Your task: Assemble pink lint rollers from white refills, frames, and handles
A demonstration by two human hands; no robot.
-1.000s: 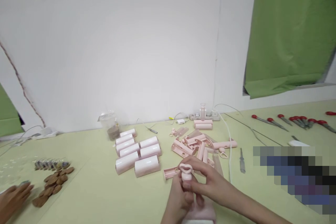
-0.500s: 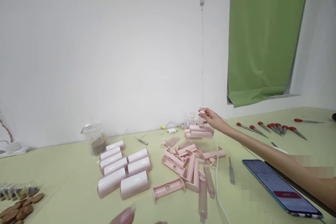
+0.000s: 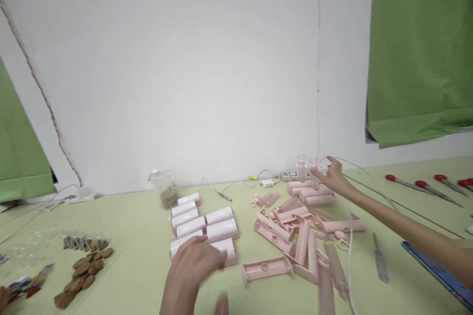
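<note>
My left hand (image 3: 194, 261), blurred, hovers at the front of a group of glossy white-and-pink cylinders (image 3: 222, 230). Its fingers and thumb are apart, and nothing shows in them. At the back right, my right hand (image 3: 333, 177) has thumb and forefinger spread beside a clear pink-topped tube (image 3: 314, 177). That tube stands upright near stacked pink cases (image 3: 320, 197), with a second upright tube (image 3: 301, 170) to its left. Between the hands lies a heap of open pink casings (image 3: 275, 237), with loose clear tubes and small pink ring-ended caps (image 3: 340, 238) around them.
A screwdriver (image 3: 380, 261) and a phone (image 3: 439, 275) lie at right, with red-ended tools (image 3: 421, 184) behind. A white cable (image 3: 350, 266) crosses the front. Brown discs (image 3: 83, 273) lie at left; a clear bag (image 3: 162, 189) stands by the wall. A power strip (image 3: 288, 176) sits at the back.
My right hand has let go of the upright tube and opened beside it. My left hand has come up from the bottom edge to the cylinders. The view has turned left.
</note>
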